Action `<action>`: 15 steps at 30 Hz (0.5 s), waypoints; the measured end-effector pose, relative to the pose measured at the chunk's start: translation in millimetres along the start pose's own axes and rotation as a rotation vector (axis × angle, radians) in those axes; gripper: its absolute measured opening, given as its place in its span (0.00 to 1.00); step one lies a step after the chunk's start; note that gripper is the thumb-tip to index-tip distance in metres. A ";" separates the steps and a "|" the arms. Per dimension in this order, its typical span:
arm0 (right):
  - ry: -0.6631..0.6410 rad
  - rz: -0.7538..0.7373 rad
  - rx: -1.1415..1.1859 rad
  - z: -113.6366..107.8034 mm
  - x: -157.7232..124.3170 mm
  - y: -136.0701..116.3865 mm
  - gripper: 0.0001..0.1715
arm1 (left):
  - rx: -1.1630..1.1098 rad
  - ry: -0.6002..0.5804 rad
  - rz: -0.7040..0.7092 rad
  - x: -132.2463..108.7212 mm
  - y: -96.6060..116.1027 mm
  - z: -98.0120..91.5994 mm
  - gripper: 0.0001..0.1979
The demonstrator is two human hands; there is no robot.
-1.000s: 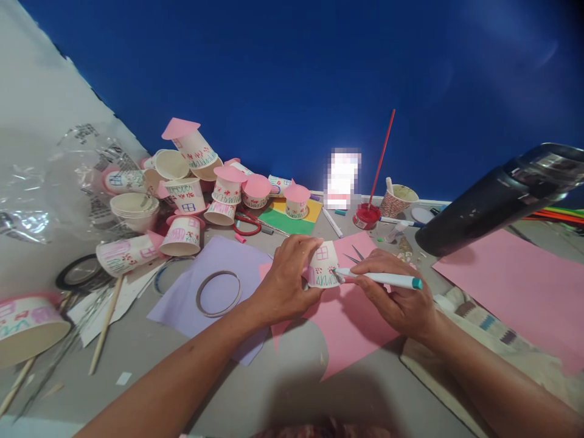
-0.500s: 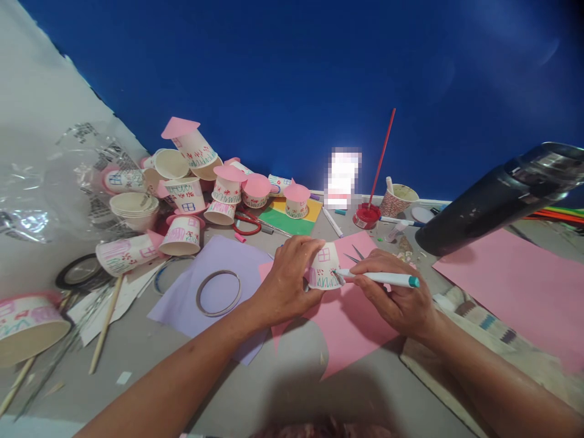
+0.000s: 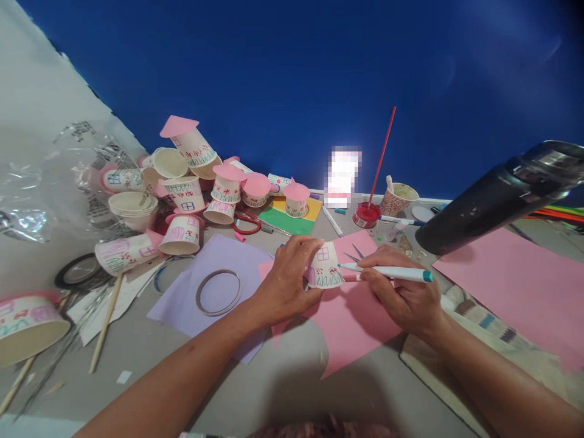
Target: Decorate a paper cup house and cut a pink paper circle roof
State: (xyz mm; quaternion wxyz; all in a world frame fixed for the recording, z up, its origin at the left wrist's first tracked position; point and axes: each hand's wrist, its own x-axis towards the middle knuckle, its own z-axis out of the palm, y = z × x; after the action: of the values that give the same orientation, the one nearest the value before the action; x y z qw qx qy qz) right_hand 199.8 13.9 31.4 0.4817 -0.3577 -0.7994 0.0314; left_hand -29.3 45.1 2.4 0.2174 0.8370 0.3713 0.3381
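Observation:
My left hand (image 3: pixel 292 274) grips a small white paper cup (image 3: pixel 325 267), upside down and slightly tilted. A pink window, red flowers and green grass are drawn on its side. In my right hand (image 3: pixel 406 292) is a white marker (image 3: pixel 392 272) with a green end, its tip close to the cup's right edge; I cannot tell if they touch. Scissor blades (image 3: pixel 356 252) show beside my right fingers, their handles hidden. A reddish pen (image 3: pixel 352 278) pokes out under the marker. Below both hands lies cut pink paper (image 3: pixel 351 328).
Decorated cups with pink paper roofs (image 3: pixel 228 182) crowd the left back. Purple paper (image 3: pixel 182 298) holds a tape ring (image 3: pixel 219 292). A black flask (image 3: pixel 493 201) leans at right, near a cloth (image 3: pixel 438 365). A red pot (image 3: pixel 366 214) and a patterned cup (image 3: pixel 398 199) stand behind.
My right hand has moved slightly to the right with the marker, drawing its tip from the cup's face toward the edge. The cup stays almost still in my left hand.

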 end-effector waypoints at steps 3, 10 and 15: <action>-0.017 0.000 0.000 -0.1 1.0 -1.5 0.10 | 0.025 -0.019 -0.001 0.7 3.2 -1.6 0.31; -0.080 -0.049 0.038 1.6 1.9 -5.5 0.10 | 0.105 -0.042 -0.002 1.6 8.3 -4.9 0.32; -0.071 -0.068 0.087 7.1 -2.1 -6.8 0.08 | 0.168 -0.055 0.016 0.9 9.0 -4.6 0.32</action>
State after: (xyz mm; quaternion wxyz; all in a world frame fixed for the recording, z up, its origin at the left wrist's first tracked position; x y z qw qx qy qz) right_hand 191.1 9.6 28.6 0.4691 -0.3079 -0.8254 0.0626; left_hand -27.9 40.7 11.4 0.1537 0.8644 0.3854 0.2841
